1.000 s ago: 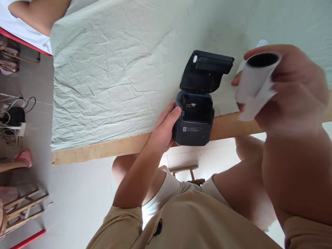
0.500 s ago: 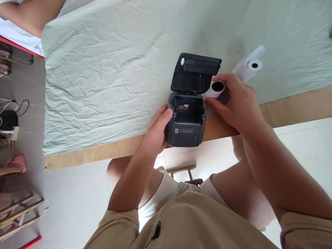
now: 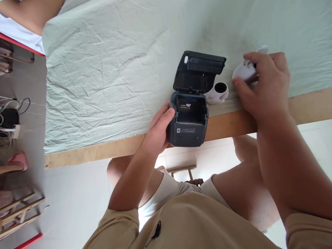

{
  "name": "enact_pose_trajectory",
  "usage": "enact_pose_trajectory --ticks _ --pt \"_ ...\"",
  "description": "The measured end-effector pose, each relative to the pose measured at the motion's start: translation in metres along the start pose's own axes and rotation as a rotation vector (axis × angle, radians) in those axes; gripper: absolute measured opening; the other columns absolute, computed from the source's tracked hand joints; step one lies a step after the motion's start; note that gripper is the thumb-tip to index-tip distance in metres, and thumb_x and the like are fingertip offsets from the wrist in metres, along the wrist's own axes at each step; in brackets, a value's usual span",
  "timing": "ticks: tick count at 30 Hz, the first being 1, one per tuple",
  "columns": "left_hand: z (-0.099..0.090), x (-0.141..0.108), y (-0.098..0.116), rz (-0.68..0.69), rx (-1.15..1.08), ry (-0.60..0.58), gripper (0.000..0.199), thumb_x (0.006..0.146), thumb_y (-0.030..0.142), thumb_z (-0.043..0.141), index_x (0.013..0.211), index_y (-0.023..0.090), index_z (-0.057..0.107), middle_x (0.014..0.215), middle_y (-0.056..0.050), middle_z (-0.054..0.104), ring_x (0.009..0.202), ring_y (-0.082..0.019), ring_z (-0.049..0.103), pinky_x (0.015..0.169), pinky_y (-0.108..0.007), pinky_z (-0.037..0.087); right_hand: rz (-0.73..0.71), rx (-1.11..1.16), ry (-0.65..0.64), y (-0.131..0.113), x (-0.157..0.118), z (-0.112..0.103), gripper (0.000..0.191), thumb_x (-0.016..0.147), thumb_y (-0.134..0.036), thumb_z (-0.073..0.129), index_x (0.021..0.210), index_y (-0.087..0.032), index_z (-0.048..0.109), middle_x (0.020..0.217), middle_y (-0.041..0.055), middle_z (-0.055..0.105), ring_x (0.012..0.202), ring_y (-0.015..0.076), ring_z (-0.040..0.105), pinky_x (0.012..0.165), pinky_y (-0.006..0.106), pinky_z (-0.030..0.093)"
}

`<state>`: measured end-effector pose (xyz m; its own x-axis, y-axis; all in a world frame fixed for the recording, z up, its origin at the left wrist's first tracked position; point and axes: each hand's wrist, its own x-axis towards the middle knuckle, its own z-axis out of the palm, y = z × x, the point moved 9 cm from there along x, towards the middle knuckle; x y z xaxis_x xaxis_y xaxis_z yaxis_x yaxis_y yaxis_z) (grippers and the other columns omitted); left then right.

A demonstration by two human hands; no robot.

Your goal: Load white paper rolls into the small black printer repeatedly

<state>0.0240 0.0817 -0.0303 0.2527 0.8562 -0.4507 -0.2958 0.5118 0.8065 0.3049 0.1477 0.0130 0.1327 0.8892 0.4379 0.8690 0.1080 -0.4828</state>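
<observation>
A dark label printer (image 3: 188,133) rests at the table's near edge with its lid (image 3: 198,71) raised and its inner compartment bare. My left hand (image 3: 158,129) grips the printer's left side, thumb on the rim. Just right of the printer stands a small white roll (image 3: 217,94) with a dark hollow core, and nothing holds it. Farther right, my right hand (image 3: 266,81) has its thumb and fingers around a larger white paper roll (image 3: 244,71), whose right part is hidden behind the fingers.
A pale green cloth (image 3: 109,76) covers the table, whose wooden edge (image 3: 93,152) runs along the front. Another person's arm (image 3: 36,15) reaches in at the top left. Cables (image 3: 10,110) and a wooden stool (image 3: 20,214) are on the floor at left.
My right hand has let go of the small roll and moved right and up onto the larger paper roll. My left hand still holds the printer, which has shifted slightly right in view.
</observation>
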Motion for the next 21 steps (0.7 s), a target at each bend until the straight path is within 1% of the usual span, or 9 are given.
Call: enact_pose_trajectory --ticks 5,7,9,11,15,16,18,20,21 --pt "-0.001 0.000 -0.001 -0.002 0.006 0.003 0.056 0.097 0.070 0.074 0.135 0.029 0.076 0.115 -0.006 0.088 0.105 -0.031 0.087 0.079 -0.038 0.071 0.037 0.121 -0.118 -0.008 -0.011 -0.004 0.087 0.076 -0.013 0.071 0.160 -0.030 0.057 0.127 0.0136 0.080 0.087 0.0271 0.071 0.084 0.045 0.063" --pt "-0.002 0.000 -0.001 -0.001 0.004 0.005 0.056 0.097 0.070 0.075 0.136 0.029 0.075 0.115 -0.006 0.088 0.104 -0.031 0.087 0.077 -0.037 0.071 -0.014 0.092 -0.158 -0.011 -0.015 -0.004 0.080 0.078 -0.014 0.070 0.157 -0.028 0.060 0.128 0.0153 0.079 0.092 0.0280 0.073 0.090 0.047 0.064" --pt "-0.002 0.000 -0.002 0.001 0.007 0.001 0.058 0.097 0.071 0.075 0.137 0.029 0.075 0.116 -0.006 0.088 0.103 -0.031 0.087 0.075 -0.037 0.071 -0.087 0.049 -0.144 -0.011 -0.017 -0.005 0.069 0.082 -0.022 0.073 0.150 -0.026 0.066 0.129 0.0172 0.074 0.112 0.0326 0.075 0.104 0.054 0.063" --pt "-0.003 0.001 -0.001 0.007 0.013 -0.005 0.058 0.097 0.071 0.076 0.137 0.029 0.074 0.117 -0.006 0.088 0.101 -0.030 0.087 0.073 -0.036 0.071 -0.133 0.035 -0.137 -0.007 -0.018 -0.004 0.069 0.083 -0.030 0.078 0.151 -0.027 0.065 0.132 0.0163 0.070 0.126 0.0356 0.072 0.112 0.060 0.060" --pt "-0.002 0.002 0.001 0.038 0.008 -0.024 0.056 0.097 0.069 0.077 0.133 0.027 0.075 0.117 -0.006 0.087 0.098 -0.030 0.088 0.072 -0.036 0.071 -0.118 0.142 -0.199 0.001 -0.021 0.000 0.093 0.082 -0.026 0.076 0.167 -0.031 0.038 0.134 0.0100 0.073 0.108 0.0279 0.075 0.100 0.055 0.067" --pt "-0.002 0.002 0.001 0.044 0.013 -0.028 0.056 0.097 0.069 0.076 0.133 0.026 0.075 0.117 -0.006 0.087 0.098 -0.030 0.088 0.072 -0.036 0.071 -0.123 0.149 -0.200 0.001 -0.022 0.000 0.091 0.083 -0.023 0.073 0.167 -0.032 0.039 0.134 0.0097 0.073 0.106 0.0270 0.075 0.098 0.053 0.067" --pt "-0.001 0.003 0.002 0.054 0.028 -0.026 0.056 0.097 0.070 0.075 0.131 0.026 0.075 0.115 -0.006 0.087 0.099 -0.030 0.088 0.071 -0.037 0.071 -0.161 0.105 -0.173 -0.003 -0.023 -0.002 0.077 0.084 -0.021 0.071 0.158 -0.030 0.054 0.132 0.0111 0.073 0.112 0.0285 0.075 0.101 0.054 0.066" --pt "-0.001 0.004 0.002 0.068 0.032 -0.020 0.055 0.097 0.070 0.076 0.129 0.025 0.076 0.113 -0.006 0.087 0.099 -0.031 0.088 0.072 -0.037 0.071 -0.179 0.041 -0.136 -0.004 -0.023 -0.003 0.060 0.085 -0.025 0.077 0.144 -0.029 0.068 0.131 0.0128 0.070 0.120 0.0310 0.072 0.106 0.055 0.063" --pt "-0.001 0.004 0.003 0.077 0.027 -0.020 0.054 0.097 0.069 0.076 0.127 0.025 0.076 0.112 -0.006 0.087 0.100 -0.031 0.088 0.072 -0.037 0.071 -0.170 0.033 -0.125 -0.003 -0.022 -0.003 0.059 0.085 -0.027 0.080 0.143 -0.028 0.069 0.129 0.0128 0.068 0.119 0.0311 0.072 0.106 0.055 0.063"
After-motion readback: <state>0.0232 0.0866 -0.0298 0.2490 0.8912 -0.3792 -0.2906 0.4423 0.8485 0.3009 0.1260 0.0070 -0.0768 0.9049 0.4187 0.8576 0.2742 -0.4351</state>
